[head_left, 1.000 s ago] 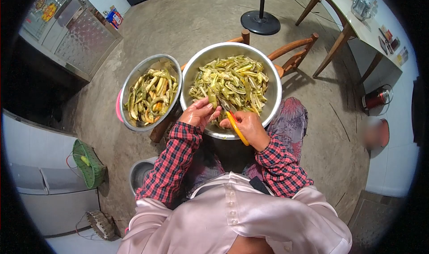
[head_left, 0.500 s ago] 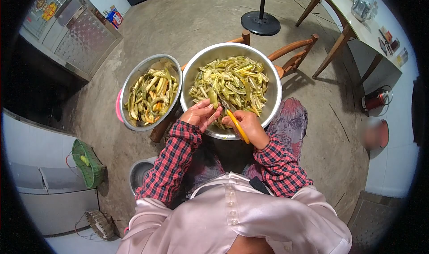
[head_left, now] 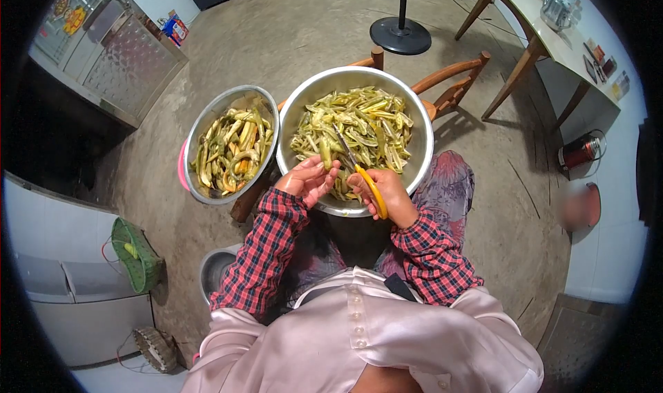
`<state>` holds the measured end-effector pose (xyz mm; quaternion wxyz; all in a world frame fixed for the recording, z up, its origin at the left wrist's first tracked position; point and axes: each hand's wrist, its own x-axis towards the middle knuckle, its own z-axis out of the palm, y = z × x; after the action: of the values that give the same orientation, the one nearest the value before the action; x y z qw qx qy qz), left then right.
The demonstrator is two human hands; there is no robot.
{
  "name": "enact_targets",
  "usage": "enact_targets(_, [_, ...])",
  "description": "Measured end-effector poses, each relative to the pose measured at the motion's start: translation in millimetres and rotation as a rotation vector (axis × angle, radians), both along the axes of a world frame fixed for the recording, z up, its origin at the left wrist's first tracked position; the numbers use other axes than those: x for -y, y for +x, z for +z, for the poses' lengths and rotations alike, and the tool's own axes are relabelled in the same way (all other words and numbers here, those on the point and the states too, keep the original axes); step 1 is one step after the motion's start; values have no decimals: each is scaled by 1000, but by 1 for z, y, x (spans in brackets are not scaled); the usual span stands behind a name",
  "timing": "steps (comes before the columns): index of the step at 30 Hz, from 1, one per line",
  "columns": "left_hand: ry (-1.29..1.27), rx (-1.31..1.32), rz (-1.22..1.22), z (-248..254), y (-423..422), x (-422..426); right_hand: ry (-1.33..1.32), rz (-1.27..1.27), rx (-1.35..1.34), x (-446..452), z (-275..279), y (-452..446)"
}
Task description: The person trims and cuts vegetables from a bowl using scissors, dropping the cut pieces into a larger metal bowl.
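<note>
My left hand [head_left: 308,180] pinches a yellowish-green vegetable piece [head_left: 326,153] between thumb and fingers, over the near side of a wide metal basin [head_left: 285,123]. In my right hand [head_left: 391,194] is a pair of scissors [head_left: 373,194] with yellow handles. Its dark blades point up and to the left, just right of the piece and apart from it. Many cut green strips [head_left: 373,117] fill the basin. To the left, a second metal bowl [head_left: 196,134] holds longer, uncut-looking green and orange-yellow vegetables [head_left: 242,144].
A wooden chair [head_left: 452,92] stands behind the basin. Farther off are a black round stand base [head_left: 400,36] and a table [head_left: 532,3] with a kettle [head_left: 554,12]. A grey tub [head_left: 215,272] and a green basket [head_left: 138,255] sit at left; a red flask [head_left: 579,154] is at right.
The scissors' blades have moved away from the vegetable piece and now reach farther up over the strips. My left hand has shifted slightly left, still holding the piece.
</note>
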<state>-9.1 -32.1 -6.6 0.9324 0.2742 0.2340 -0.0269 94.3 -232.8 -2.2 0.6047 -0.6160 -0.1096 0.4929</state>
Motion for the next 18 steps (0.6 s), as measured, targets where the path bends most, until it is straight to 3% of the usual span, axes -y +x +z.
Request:
enact_targets(2, [93, 9, 32, 2, -1, -3, -82, 3, 301, -5, -13, 0])
enact_targets(6, [347, -49, 189, 10, 4, 1, -50, -33, 808, -3, 16, -11])
enact_targets(13, [506, -17, 283, 11, 8, 8, -102, -77, 971, -6, 9, -16])
enact_targets(18, [462, -183, 291, 14, 12, 12, -80, -79, 1042, -6, 12, -17])
